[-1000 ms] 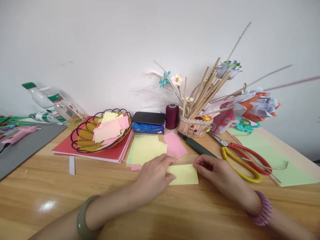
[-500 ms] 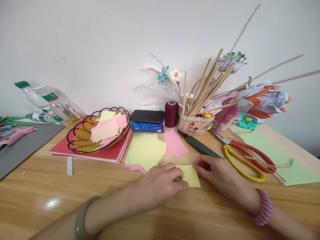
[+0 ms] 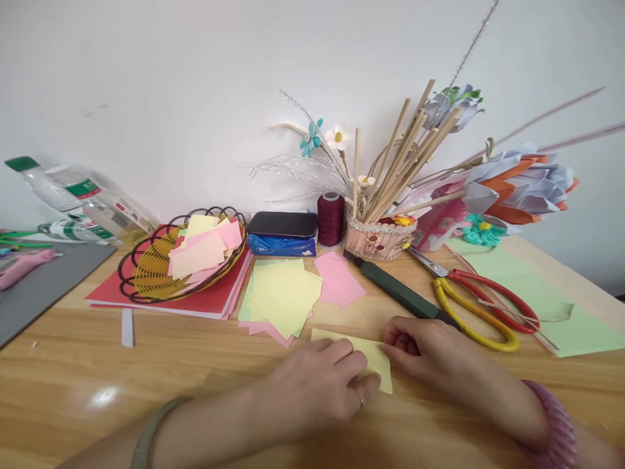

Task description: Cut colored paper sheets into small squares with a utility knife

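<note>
A small yellow paper (image 3: 375,363) lies on the wooden table between my hands. My left hand (image 3: 325,381), with a ring and a green bangle on that arm, rests over the paper's left part, fingers curled on it. My right hand (image 3: 420,348) pinches the paper's upper right edge between thumb and forefinger; a purple coil bracelet circles that wrist. Just behind lie a stack of yellow papers (image 3: 283,293) and a few pink papers (image 3: 338,279).
A woven basket (image 3: 146,277) of paper pieces sits on red sheets at the left. Behind are a phone (image 3: 282,224), a thread spool (image 3: 331,219) and a stick holder (image 3: 374,240). A green tool (image 3: 400,290) and scissors (image 3: 476,306) lie right.
The yellow paper and both hands are nearer to me, and more of the paper shows to the left. The view has shifted slightly.
</note>
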Demonstrator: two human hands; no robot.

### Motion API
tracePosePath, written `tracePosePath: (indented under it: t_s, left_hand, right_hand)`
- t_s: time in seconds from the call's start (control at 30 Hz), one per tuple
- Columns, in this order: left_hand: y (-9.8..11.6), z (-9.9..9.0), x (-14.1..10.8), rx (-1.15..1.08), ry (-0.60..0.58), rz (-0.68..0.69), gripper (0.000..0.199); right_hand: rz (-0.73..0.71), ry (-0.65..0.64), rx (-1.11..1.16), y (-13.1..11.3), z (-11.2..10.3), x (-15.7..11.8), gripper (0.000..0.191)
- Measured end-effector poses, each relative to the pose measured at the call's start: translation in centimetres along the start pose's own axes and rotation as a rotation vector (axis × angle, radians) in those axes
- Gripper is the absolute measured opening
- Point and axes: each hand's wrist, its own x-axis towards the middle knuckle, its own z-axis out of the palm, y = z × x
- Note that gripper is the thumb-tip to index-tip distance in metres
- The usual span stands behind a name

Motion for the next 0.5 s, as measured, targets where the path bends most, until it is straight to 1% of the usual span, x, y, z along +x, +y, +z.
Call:
tracePosePath:
  t_s: [0.17,0.33,0.43,0.5]
  left_hand:
    - [0.0,0.1,0.1,-0.021,0.043,0.031,0.014]
    - [-0.3,0.1,0.0,-0.027,0.091,0.064,0.015]
    - [-0.4,0.2,-0.1,-0.029,0.117,0.038,0.020]
    - [-0.6,0.3,-0.2,-0.060,0.103,0.001,0.022]
  right_hand:
    - [0.009,-0.022,-0.015,0.0,-0.1,0.0,0.017]
    - [-0.027,-0.063,-0.038,0.4,-0.6,-0.6,0.020]
    - [-0.083,-0.093,-0.057,0.8,-1.0,-1.2,0.026]
    - [-0.123,-0.081,-0.064,0.9,-1.3,-1.5,0.028]
